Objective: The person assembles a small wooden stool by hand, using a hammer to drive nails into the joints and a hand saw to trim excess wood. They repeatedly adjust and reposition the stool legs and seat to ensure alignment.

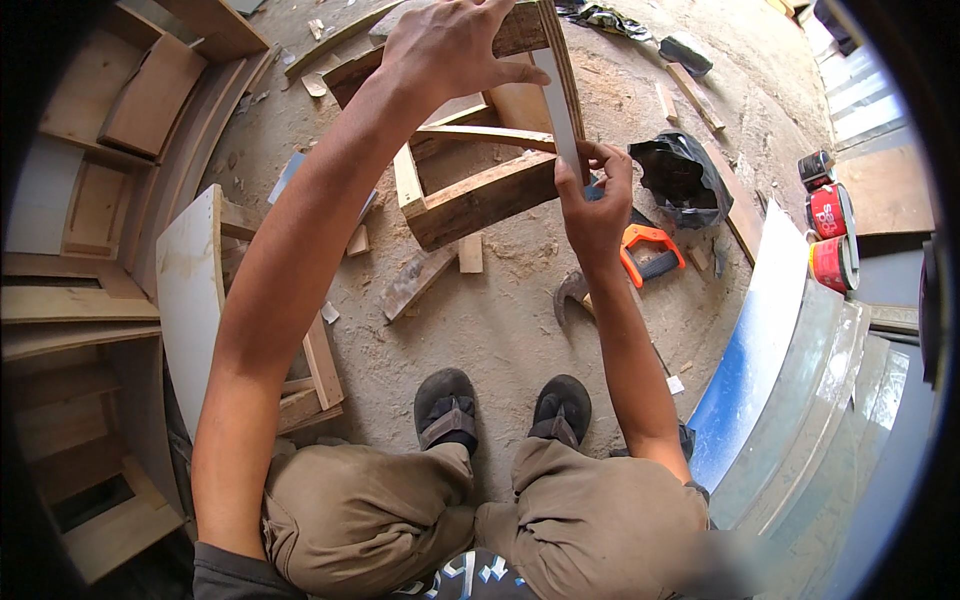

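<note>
In front of me a rough wooden frame [490,190] is tilted up off the floor, with a white strip [562,112] along its right-hand side. My left hand [445,50] is closed over the frame's far part, its thumb reaching to the strip; some of its fingertips are cut off by the picture's top edge. At the near end of the strip, my right hand [598,205] pinches the frame's right corner between thumb and fingers. Below the right hand lie an orange-and-black handled tool [652,252], seemingly a saw, and a hammer [568,298], partly hidden by my forearm.
Wooden cabinets [150,95] stand along the left, beside a pale curved panel [188,280]. Wood offcuts [418,282] are scattered over the dusty concrete floor. A black plastic bag [683,175], red cans [828,212] and leaning sheets [745,360] occupy the right.
</note>
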{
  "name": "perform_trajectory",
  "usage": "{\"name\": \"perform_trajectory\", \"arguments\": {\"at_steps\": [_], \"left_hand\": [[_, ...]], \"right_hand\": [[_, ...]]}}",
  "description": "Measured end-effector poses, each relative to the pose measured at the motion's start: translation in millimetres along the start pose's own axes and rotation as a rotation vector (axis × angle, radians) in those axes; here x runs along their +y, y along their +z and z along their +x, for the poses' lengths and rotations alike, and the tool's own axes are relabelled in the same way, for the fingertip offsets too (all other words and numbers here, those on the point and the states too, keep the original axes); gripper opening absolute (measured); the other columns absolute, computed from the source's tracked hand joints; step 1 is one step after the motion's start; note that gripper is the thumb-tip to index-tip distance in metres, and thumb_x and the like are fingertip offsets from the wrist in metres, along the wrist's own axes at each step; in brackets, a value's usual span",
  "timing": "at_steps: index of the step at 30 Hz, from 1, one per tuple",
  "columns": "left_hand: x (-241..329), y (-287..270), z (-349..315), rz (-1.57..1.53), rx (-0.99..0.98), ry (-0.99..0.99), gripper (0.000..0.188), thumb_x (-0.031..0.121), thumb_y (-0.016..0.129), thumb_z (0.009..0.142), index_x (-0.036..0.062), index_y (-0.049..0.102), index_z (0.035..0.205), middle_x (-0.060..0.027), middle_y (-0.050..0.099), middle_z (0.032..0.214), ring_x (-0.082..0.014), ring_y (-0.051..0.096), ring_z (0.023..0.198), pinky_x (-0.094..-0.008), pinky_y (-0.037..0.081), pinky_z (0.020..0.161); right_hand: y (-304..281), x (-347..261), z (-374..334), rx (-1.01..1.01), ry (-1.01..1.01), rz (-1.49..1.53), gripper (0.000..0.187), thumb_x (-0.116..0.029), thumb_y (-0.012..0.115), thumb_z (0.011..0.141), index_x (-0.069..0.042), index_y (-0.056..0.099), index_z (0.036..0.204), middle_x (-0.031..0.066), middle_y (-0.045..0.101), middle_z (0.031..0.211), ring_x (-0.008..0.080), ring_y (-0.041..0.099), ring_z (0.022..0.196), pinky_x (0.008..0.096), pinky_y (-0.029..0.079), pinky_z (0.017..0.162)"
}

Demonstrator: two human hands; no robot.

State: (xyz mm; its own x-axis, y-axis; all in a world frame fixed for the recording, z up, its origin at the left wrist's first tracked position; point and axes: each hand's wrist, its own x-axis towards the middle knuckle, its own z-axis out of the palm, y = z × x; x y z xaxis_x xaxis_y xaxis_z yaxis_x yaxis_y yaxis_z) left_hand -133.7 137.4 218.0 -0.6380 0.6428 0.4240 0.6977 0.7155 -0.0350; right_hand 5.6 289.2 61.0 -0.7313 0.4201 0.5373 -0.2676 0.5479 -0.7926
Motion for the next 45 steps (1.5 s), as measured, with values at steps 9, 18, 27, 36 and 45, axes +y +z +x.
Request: {"name": "perform_trajectory", "arguments": {"at_steps": [9, 18, 27, 36, 45], "left_hand": [[4, -1, -8, -0.056, -0.052, -0.056, 0.084, 0.066, 0.076, 0.072, -0.0011, 0.058, 0.119, -0.0197, 0.064, 0.111, -0.0359, 0.062, 0.107, -0.0468, 0.051, 0.09], [3, 0, -6, -0.068, -0.098, -0.065, 0.079, 0.064, 0.075, 0.074, -0.0002, 0.059, 0.117, -0.0202, 0.065, 0.115, -0.036, 0.063, 0.11, -0.0458, 0.051, 0.092], [7, -4, -11, -0.085, -0.046, -0.025, 0.081, 0.063, 0.075, 0.075, -0.002, 0.058, 0.12, -0.0222, 0.064, 0.117, -0.036, 0.063, 0.11, -0.0445, 0.051, 0.094], [17, 3, -18, -0.064, -0.085, -0.047, 0.083, 0.062, 0.075, 0.076, -0.0025, 0.054, 0.124, -0.0227, 0.062, 0.117, -0.0361, 0.065, 0.107, -0.043, 0.056, 0.087], [20, -3, -21, -0.042, -0.105, -0.04, 0.083, 0.062, 0.075, 0.077, -0.0017, 0.053, 0.125, -0.0224, 0.062, 0.116, -0.0351, 0.066, 0.106, -0.0415, 0.057, 0.086]], "right_hand": [[5, 6, -5, 0.026, -0.014, 0.001, 0.033, -0.03, 0.071, 0.093, -0.001, 0.067, 0.106, 0.0138, 0.061, 0.1, 0.0261, 0.057, 0.099, 0.0366, 0.046, 0.089], [-11, 16, -8, -0.03, -0.056, 0.064, 0.033, -0.031, 0.059, 0.1, -0.002, 0.064, 0.113, 0.0132, 0.062, 0.104, 0.0245, 0.06, 0.097, 0.0362, 0.046, 0.088], [-5, 8, -11, 0.01, -0.087, -0.078, 0.026, -0.015, 0.075, 0.087, -0.003, 0.064, 0.106, 0.0111, 0.061, 0.098, 0.0246, 0.06, 0.091, 0.036, 0.047, 0.082], [-9, 4, -20, 0.007, -0.052, -0.12, 0.023, -0.014, 0.074, 0.087, -0.001, 0.065, 0.104, 0.0121, 0.061, 0.097, 0.0269, 0.059, 0.092, 0.0383, 0.047, 0.086], [-11, 5, -21, -0.008, 0.06, -0.068, 0.019, -0.014, 0.071, 0.089, -0.001, 0.066, 0.103, 0.0117, 0.061, 0.1, 0.0224, 0.059, 0.093, 0.0346, 0.047, 0.083]]}}
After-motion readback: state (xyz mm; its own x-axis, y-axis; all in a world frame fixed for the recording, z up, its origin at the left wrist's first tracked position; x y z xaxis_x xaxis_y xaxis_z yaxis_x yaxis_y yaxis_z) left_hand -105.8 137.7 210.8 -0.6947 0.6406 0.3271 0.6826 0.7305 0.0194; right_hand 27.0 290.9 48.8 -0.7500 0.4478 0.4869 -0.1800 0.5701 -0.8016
